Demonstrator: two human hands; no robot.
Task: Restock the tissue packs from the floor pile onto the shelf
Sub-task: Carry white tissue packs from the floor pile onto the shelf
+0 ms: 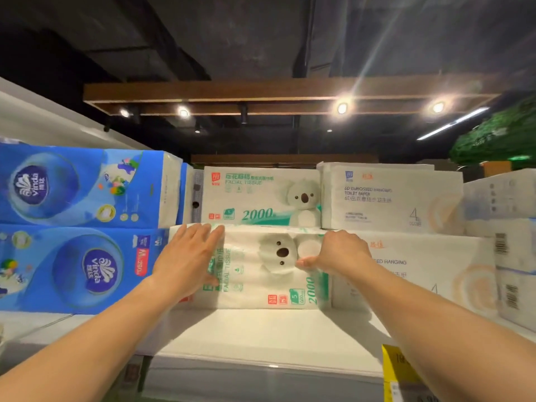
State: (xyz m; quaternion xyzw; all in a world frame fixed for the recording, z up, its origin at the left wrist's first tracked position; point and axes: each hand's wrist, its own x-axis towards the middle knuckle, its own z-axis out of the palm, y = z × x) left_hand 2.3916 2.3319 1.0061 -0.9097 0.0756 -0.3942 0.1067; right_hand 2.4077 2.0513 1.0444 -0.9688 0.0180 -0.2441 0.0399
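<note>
The white plastic-wrapped facial tissue pack with a koala print [261, 288] stands on the white shelf [261, 329], beneath a matching koala pack [261, 195]. It sits between blue Vinda packs [81, 187] and white hanging toilet paper packs [391, 198]. The left hand [188, 256] lies flat, its straight fingers [203, 233] spread over the pack's upper left front. The right hand [339, 253] has curled fingers [333, 236] pinching the wrapper just beside the koala's face.
</note>
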